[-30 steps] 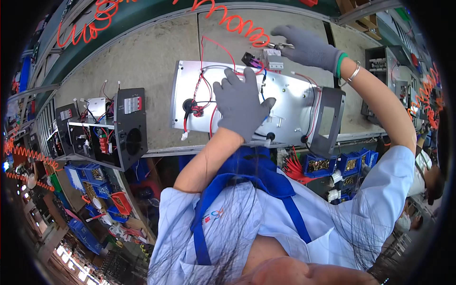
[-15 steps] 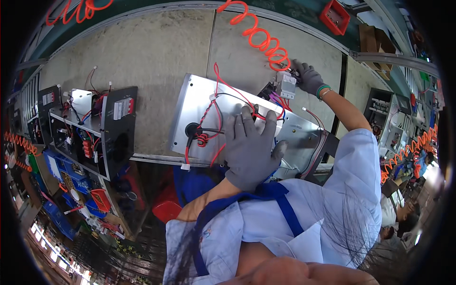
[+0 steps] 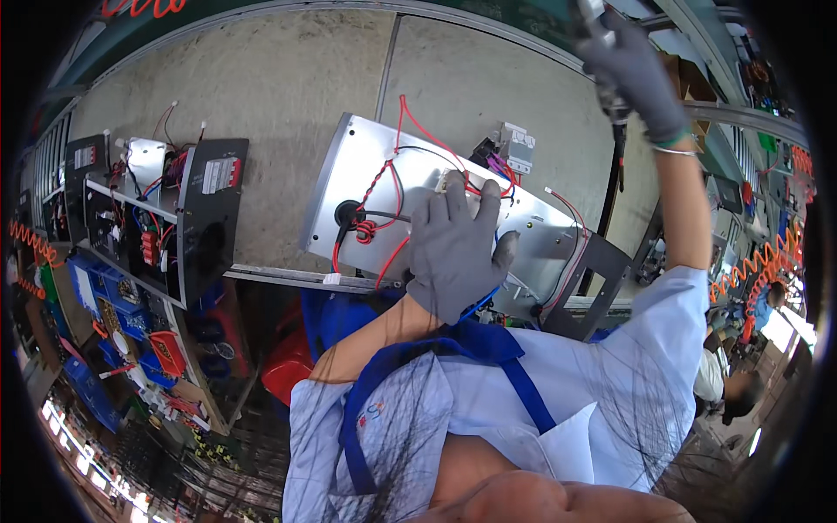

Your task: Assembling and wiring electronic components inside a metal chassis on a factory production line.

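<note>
A silver metal plate with red and black wires lies on the grey bench, a black panel at its right end. My left hand, in a grey glove, lies flat on the plate's middle with fingers spread. A small white and grey component sits at the plate's far edge. My right hand, also gloved, is raised well above the plate's far right corner and closed around a dark powered screwdriver, whose tip points down toward the bench.
A second assembly with a black panel and wiring stands at the left. Blue bins sit below it. An orange coiled hose hangs at the right, where another person works. The grey bench top stretches behind the plate.
My right hand has lifted from the plate's far corner up to the right, gripping the screwdriver. My left hand has stayed flat on the plate. The view has shifted.
</note>
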Tool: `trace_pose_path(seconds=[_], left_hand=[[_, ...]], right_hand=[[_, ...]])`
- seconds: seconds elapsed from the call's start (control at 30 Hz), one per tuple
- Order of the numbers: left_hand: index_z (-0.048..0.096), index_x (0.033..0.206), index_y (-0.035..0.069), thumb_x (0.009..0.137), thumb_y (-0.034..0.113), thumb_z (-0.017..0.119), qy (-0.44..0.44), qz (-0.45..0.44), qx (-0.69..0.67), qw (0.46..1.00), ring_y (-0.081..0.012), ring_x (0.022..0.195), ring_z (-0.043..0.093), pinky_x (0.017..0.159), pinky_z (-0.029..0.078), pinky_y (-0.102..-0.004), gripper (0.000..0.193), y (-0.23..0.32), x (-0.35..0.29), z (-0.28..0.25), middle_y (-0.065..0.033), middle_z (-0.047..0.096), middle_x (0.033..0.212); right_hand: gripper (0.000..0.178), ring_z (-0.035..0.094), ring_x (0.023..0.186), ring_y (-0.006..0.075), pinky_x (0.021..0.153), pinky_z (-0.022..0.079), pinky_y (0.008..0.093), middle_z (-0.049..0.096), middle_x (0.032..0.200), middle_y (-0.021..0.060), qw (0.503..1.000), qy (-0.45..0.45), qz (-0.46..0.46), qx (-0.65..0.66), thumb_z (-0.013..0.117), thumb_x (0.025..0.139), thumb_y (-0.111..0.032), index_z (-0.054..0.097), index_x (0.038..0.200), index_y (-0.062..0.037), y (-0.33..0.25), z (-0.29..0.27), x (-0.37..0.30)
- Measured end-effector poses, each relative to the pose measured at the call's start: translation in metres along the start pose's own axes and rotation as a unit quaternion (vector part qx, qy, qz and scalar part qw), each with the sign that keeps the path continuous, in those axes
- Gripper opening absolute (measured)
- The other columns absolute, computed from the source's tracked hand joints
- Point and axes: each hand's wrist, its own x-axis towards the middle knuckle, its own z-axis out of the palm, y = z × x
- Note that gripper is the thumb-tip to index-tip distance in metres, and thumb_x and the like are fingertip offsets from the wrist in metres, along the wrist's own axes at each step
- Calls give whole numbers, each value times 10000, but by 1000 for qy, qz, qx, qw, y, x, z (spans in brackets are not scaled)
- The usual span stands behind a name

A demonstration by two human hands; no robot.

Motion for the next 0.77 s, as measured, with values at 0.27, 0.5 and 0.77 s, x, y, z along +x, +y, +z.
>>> trace_pose_path(seconds=[0.27, 0.5, 0.77], left_hand=[[512, 1305, 50, 764, 651, 557, 26, 38, -35, 998, -342, 998, 520, 867, 374, -450, 810, -4, -6, 6, -255, 504, 1266], [529, 1277, 6, 769, 678, 510, 25, 60, 30, 997, -222, 856, 491, 744, 367, -371, 842, -2, -8, 7, -218, 525, 1249], [517, 1274, -5, 799, 580, 527, 22, 45, 68, 996, -207, 797, 484, 785, 372, -350, 754, -5, -7, 12, -255, 521, 1274]], right_hand=[[352, 650, 780, 150, 629, 568, 235, 641, 944, 119, 913, -144, -184, 335, 662, 817, -187, 576, 1066, 46, -216, 72, -8], [471, 611, 662, 147, 600, 546, 280, 598, 874, 86, 934, -286, -161, 143, 675, 783, -209, 458, 1179, -76, -196, 207, 46], [580, 665, 895, 232, 825, 516, 334, 641, 1004, 143, 942, -311, -117, -39, 713, 744, -372, 543, 1202, -61, -151, 262, 44]])
